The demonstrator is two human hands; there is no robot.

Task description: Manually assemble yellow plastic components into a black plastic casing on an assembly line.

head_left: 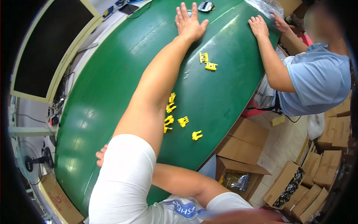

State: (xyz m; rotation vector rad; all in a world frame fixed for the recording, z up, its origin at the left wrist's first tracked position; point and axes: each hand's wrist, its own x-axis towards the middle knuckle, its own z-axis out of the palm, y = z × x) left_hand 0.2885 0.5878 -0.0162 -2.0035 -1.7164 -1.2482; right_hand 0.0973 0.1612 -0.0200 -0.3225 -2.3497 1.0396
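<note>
My left hand (191,28) reaches to the far end of the green table (123,80), palm down with its fingers spread apart. A small pale, shiny piece (189,13) shows between its fingers; whether they touch it I cannot tell. Just right of it lies a black and grey curved plastic part (206,6). My right arm crosses under the left one. Only the fingertips of my right hand (101,154) show past the white sleeve, stretched out over the table with nothing visible in them. Yellow plastic clips (183,121) lie scattered right of my left forearm, with two more clips (210,66) farther off.
Across the right edge, a person in a blue shirt (317,78) rests a hand (258,27) on the table. A monitor (52,44) and a fan (30,162) stand at left. Cardboard boxes (244,136) crowd the floor at right. Small clear pieces (186,74) lie mid-table.
</note>
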